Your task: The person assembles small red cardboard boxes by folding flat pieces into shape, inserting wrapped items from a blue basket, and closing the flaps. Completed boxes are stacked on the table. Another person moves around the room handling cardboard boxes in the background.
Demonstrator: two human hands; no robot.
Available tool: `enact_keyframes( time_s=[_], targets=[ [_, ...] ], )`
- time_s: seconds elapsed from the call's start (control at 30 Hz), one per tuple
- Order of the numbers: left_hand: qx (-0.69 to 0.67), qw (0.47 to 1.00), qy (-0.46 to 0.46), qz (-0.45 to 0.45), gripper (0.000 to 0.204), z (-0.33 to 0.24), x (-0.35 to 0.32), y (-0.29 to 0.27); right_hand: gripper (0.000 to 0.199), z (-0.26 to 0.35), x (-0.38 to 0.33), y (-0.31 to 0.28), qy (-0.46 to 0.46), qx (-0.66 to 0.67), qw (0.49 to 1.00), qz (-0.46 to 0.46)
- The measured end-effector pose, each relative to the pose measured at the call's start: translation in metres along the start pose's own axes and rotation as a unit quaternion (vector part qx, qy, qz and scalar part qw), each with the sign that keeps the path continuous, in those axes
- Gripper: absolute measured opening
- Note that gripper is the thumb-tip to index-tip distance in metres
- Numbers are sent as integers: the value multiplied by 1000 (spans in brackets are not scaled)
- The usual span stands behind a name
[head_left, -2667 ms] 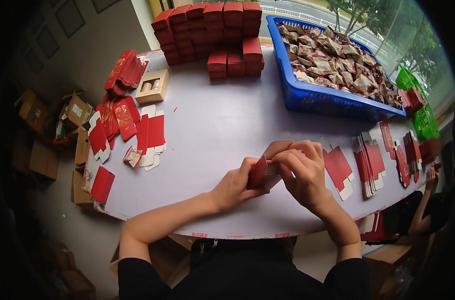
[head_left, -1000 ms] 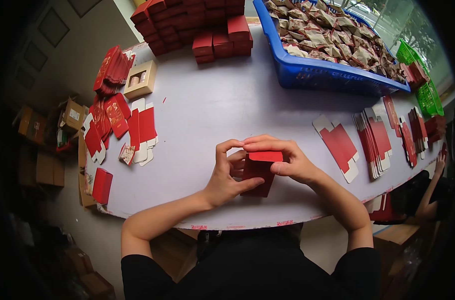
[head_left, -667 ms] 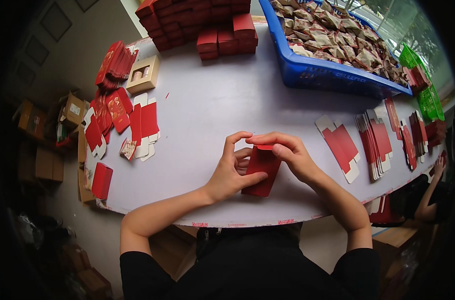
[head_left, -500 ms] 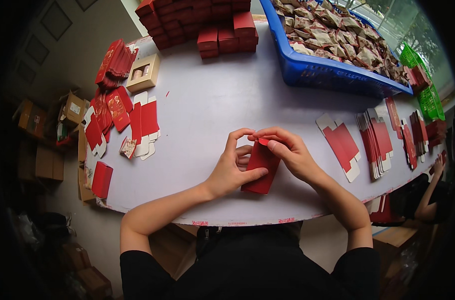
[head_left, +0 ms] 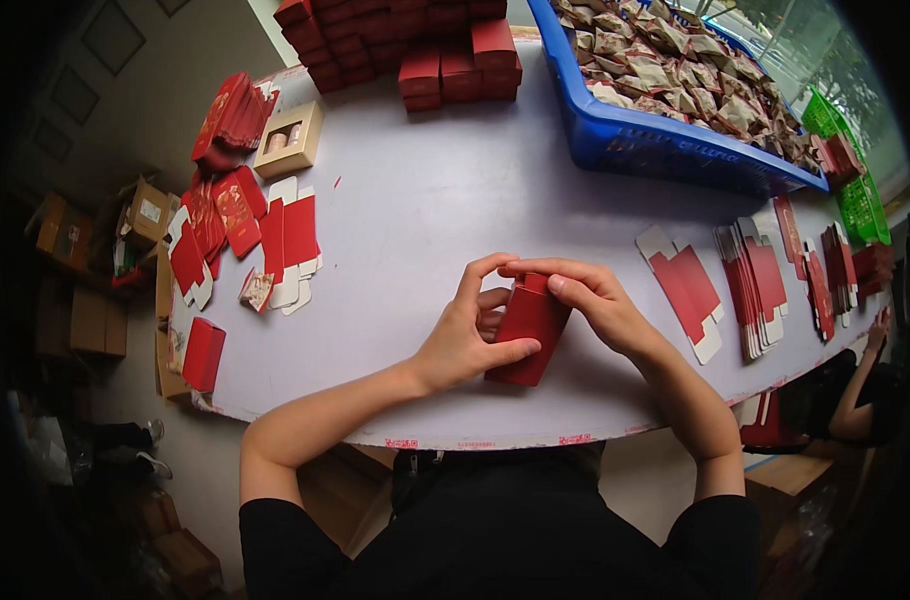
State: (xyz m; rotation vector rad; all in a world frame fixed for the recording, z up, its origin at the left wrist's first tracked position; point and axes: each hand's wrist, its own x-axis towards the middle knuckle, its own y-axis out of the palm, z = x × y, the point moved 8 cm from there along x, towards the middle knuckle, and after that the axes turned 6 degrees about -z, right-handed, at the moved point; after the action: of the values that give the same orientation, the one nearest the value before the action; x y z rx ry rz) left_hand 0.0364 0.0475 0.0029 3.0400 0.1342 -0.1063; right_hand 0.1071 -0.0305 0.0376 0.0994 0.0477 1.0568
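A small red cardboard box [head_left: 531,335] is held up at a slant over the near middle of the table. My left hand [head_left: 463,332] grips its left side, with the thumb across the front face and the fingers bent behind. At the box's upper end, my right hand [head_left: 603,303] presses on the flap, thumb in front and fingers arched over the top. The fingertips of both hands meet above that end, so part of the flap is hidden. Nearest on the right lies a flat, unfolded red and white carton [head_left: 685,295].
Stacked red boxes [head_left: 460,75] and a blue crate [head_left: 675,155] of small wrapped packets stand at the back. Flat cartons [head_left: 750,290] line the right side. At left are a windowed box [head_left: 288,140], red sleeves [head_left: 237,215], a packet [head_left: 257,290] and a red box [head_left: 204,355].
My right thumb and fingers have shifted slightly right along the box's upper end, and more of the flap's edge shows. A person's feet have appeared at the lower left.
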Motion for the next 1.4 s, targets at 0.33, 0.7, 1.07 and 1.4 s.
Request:
enact_keyframes(
  time_s=[0.33, 0.7, 1.07, 1.4],
  targets=[
    [-27, 999, -12, 30, 84, -3, 1, 3, 33, 8, -2, 1, -57, -132, 989, 16],
    [-12, 998, -21, 57, 84, -5, 2, 6, 38, 1, -4, 1, 27, -47, 998, 17],
    [-5, 997, -41, 65, 87, -6, 1, 8, 42, 9, -6, 7, -39, -176, 981, 77],
    [-28, 998, -40, 40, 85, -3, 4, 4, 35, -6, -1, -13, 68, -42, 997, -1]
  ],
)
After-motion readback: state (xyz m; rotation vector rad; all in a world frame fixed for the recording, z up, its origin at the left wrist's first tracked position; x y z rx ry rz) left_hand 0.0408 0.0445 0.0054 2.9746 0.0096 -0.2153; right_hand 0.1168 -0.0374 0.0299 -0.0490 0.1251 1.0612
